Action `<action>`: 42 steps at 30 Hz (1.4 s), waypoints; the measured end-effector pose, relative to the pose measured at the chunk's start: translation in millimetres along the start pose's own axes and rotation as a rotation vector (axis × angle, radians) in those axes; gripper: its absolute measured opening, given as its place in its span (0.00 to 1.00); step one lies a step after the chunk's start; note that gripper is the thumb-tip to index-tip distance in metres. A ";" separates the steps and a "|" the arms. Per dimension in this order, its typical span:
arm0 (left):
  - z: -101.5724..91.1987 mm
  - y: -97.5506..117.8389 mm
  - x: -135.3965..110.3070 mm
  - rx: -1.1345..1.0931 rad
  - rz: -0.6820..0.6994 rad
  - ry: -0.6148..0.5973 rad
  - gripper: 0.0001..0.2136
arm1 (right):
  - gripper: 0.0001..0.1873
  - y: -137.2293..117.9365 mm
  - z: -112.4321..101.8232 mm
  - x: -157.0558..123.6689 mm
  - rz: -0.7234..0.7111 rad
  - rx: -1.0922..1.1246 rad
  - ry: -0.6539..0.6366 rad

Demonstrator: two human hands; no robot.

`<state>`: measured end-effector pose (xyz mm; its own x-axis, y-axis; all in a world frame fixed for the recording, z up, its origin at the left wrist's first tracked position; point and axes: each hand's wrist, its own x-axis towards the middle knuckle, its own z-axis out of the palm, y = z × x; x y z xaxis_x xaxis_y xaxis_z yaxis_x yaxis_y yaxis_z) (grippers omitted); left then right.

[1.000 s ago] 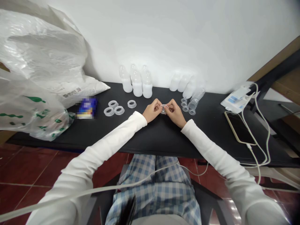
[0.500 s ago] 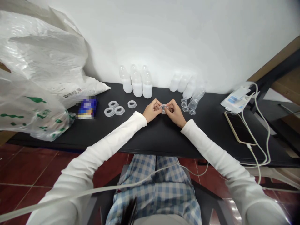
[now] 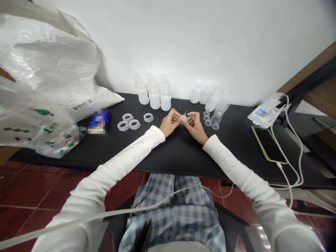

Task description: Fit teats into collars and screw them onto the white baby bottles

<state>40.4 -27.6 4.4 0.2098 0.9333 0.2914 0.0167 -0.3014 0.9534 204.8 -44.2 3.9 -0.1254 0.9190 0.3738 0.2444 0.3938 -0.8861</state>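
My left hand (image 3: 170,124) and my right hand (image 3: 194,126) meet over the middle of the black table (image 3: 181,150), both pinched on one small clear silicone teat (image 3: 183,118) whose tip points up. Just right of my right hand lie several loose clear teats (image 3: 210,120) and a tipped bottle (image 3: 219,108). White screw rings (image 3: 130,122) lie to the left of my left hand. Three capped baby bottles (image 3: 154,93) stand behind my hands by the wall.
Large plastic bags (image 3: 42,87) fill the table's left end, with a blue packet (image 3: 98,121) beside them. A phone (image 3: 268,143) on a white cable (image 3: 291,147) and a white box (image 3: 264,110) lie at the right. More bottles (image 3: 203,92) lean against the wall.
The clear teat between my fingers has been turned; its pointed tip now stands up where a ring-like rim showed before. Hands stay in place.
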 end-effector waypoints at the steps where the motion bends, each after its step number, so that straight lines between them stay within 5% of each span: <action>1: 0.1 -0.1 0.6 -0.015 0.008 0.002 0.16 | 0.31 0.6 -0.5 0.0 0.003 0.032 -0.016; 9: 9.1 -1.1 5.3 -0.074 0.065 0.010 0.14 | 0.29 1.4 -10.5 5.0 0.037 0.187 -0.122; 17: 28.5 -13.0 33.3 -0.033 0.081 -0.068 0.14 | 0.17 -3.3 -15.6 4.2 -0.124 -0.189 0.355; 21: 45.1 -24.4 69.9 0.079 0.070 0.089 0.19 | 0.17 -3.1 -24.9 7.2 -0.117 -0.216 0.553; 24: 60.8 -30.2 103.0 0.158 0.021 0.267 0.22 | 0.18 -0.8 -29.8 10.7 -0.116 -0.211 0.656; 31: 77.9 -33.8 145.3 0.419 -0.017 0.221 0.23 | 0.18 -1.9 -34.3 14.3 -0.201 -0.236 0.759; 37: 64.8 -37.6 134.9 0.341 -0.011 0.201 0.18 | 0.15 1.7 -40.0 17.6 -0.222 -0.265 0.691; 42: 30.3 -31.8 75.6 0.349 0.122 0.142 0.20 | 0.15 4.4 -50.3 21.8 -0.238 -0.293 0.557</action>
<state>85.3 46.7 -6.3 0.0940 0.8967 0.4325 0.3366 -0.4375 0.8339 251.5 -21.4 21.9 0.2870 0.6486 0.7049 0.5322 0.5039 -0.6803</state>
